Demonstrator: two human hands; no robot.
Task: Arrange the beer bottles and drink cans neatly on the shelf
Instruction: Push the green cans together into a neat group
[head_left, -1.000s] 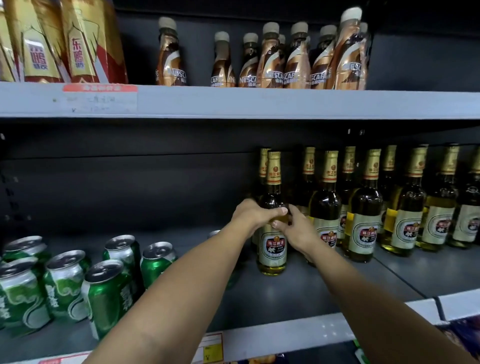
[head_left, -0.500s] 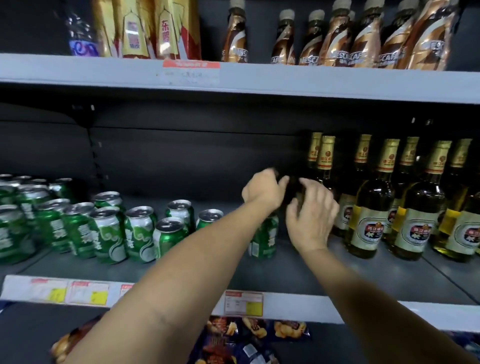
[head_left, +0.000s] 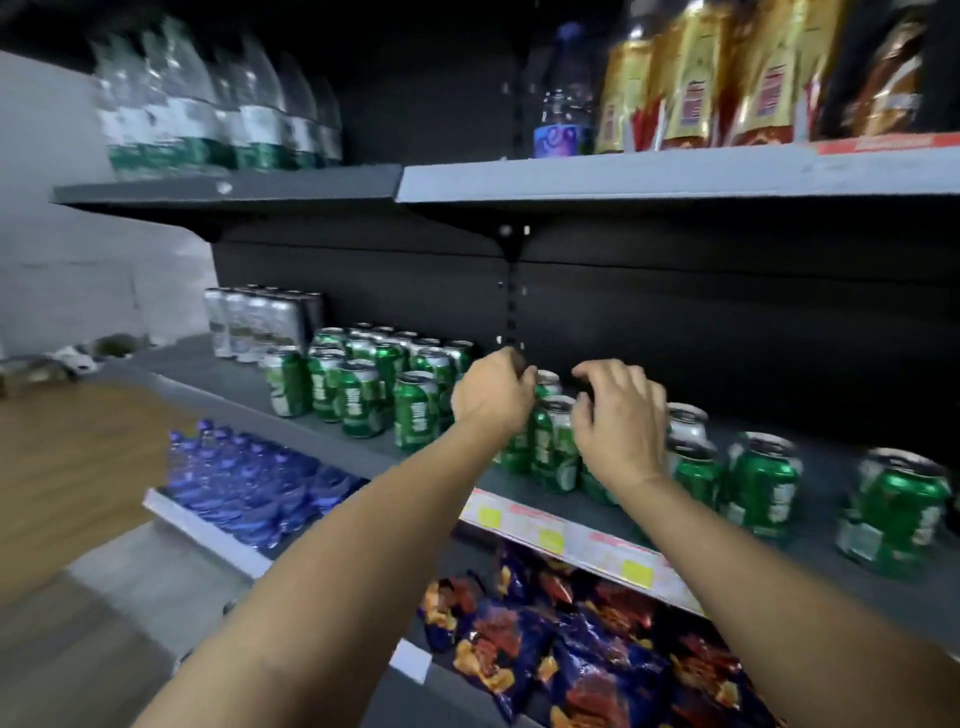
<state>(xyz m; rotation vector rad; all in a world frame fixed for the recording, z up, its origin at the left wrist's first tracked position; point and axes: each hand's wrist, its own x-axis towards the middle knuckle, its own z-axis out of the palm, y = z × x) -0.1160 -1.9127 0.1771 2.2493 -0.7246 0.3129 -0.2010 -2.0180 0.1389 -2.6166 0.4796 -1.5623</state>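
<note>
Apparently green cans (head_left: 553, 441) stand upright.

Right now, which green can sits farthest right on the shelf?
The lone green can at the frame's right edge, standing apart, with a gap between it and the next can to its left.

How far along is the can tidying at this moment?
Done: a tight block of green cans stands at the shelf's left. In hand: the left hand and right hand reach over cans in the middle; grip unclear. Left: loose, spaced cans on the right.
</note>
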